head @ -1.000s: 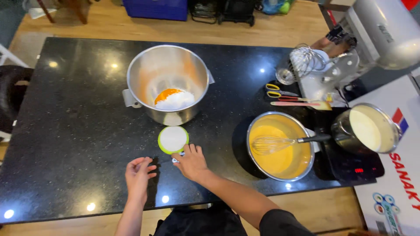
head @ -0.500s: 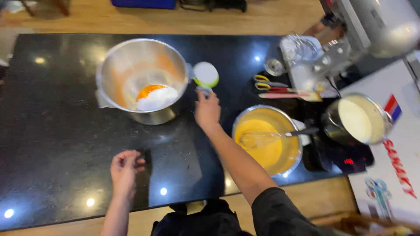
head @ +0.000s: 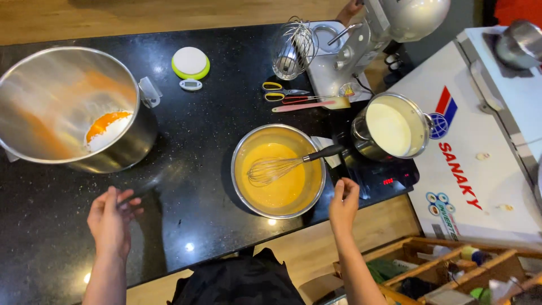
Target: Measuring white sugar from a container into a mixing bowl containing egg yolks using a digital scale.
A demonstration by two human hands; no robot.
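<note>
Steel bowl [head: 278, 169] on desk [head: 192, 186] – yellow batter, whisk [head: 282, 165] inside. Large steel bowl [head: 68, 110]: flour, yolk. Pot [head: 392, 127]: cream. Right hand [head: 343, 204] empty, loosely curled beside bowl; left hand [head: 110, 217] open – empty.

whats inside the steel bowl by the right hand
The steel bowl holds smooth orange-yellow batter, with a wire whisk resting in it. The batter hides the bowl's bottom and the whisk's lower wires.

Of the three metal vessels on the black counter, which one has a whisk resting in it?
The middle steel bowl of yellow batter, near the right hand. The big bowl at left and the pot of white liquid hold none.
</note>
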